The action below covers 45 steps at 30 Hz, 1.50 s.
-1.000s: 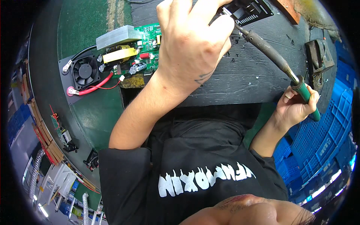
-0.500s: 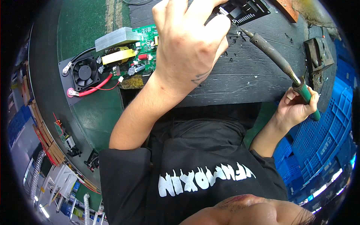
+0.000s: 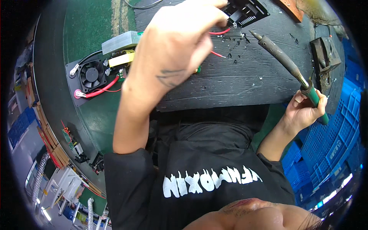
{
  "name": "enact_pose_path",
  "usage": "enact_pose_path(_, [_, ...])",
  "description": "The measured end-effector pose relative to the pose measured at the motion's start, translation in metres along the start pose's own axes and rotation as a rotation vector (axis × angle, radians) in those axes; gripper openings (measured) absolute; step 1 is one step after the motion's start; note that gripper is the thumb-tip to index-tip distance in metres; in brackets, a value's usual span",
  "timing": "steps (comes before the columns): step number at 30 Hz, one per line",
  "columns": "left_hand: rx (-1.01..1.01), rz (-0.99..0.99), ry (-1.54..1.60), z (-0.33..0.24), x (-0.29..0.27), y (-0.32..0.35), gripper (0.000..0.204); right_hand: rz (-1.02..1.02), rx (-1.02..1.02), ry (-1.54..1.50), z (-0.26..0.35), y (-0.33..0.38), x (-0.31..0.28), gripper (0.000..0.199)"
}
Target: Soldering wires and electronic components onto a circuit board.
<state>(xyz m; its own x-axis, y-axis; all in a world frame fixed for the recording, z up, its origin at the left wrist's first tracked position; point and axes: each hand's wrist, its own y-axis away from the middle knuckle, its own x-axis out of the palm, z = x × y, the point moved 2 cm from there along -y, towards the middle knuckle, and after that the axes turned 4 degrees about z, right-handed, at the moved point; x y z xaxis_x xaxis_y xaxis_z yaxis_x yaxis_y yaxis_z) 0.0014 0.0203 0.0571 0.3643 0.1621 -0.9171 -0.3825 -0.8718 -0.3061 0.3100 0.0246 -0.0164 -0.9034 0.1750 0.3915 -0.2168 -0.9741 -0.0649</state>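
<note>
At the upper middle, my left hand (image 3: 168, 46) has its fingers curled against the edge of a black slotted plastic panel (image 3: 251, 13). A red wire (image 3: 220, 32) runs between the panel and the hand. Another short red wire (image 3: 217, 54) sticks out past the thumb, its end lighter. To the right, my right hand (image 3: 303, 109) grips a soldering iron (image 3: 285, 59) by its green handle. The iron's tip points up and left, just below the panel and apart from it. A circuit board with a silver heatsink (image 3: 120, 42) lies left of my left hand, which hides much of it.
A black fan (image 3: 92, 74) with red and black cables sits at the board's left end. An iron stand (image 3: 325, 57) is at the right of the dark wooden board (image 3: 237, 84). Blue crates (image 3: 326, 134) stand at the right. Dark crumbs lie below the panel.
My left hand has moved left and turned, uncovering red wires and covering more of the circuit board. The panel has shifted slightly left. My right hand and the soldering iron have hardly moved.
</note>
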Motion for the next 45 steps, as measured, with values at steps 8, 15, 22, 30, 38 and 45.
enact_pose_path(8, [-0.111, 0.188, 0.533, 0.008, -0.008, 0.0, 0.018, -0.033, 0.003, -0.014, 0.001, -0.001, -0.005, 0.03])
enact_pose_path(15, [0.576, -0.588, 0.608, 0.025, 0.044, -0.007, 0.016, 0.007, 0.017, -0.027, 0.003, 0.002, 0.0, 0.029])
enact_pose_path(22, [-0.261, -0.192, 0.296, -0.009, 0.033, -0.005, 0.013, 0.042, -0.01, -0.01, 0.003, 0.002, 0.003, 0.028])
enact_pose_path(30, [0.295, -1.011, 0.022, 0.009, 0.076, -0.007, 0.017, 0.045, -0.014, -0.017, 0.002, 0.003, 0.015, 0.027])
enact_pose_path(38, [0.019, -0.677, -0.013, -0.023, 0.036, -0.006, 0.017, 0.072, -0.024, 0.024, 0.002, 0.003, 0.014, 0.026])
enact_pose_path(45, [-0.248, -0.301, -0.044, -0.028, 0.02, -0.001, 0.018, 0.086, -0.01, -0.002, -0.005, 0.004, 0.02, 0.027])
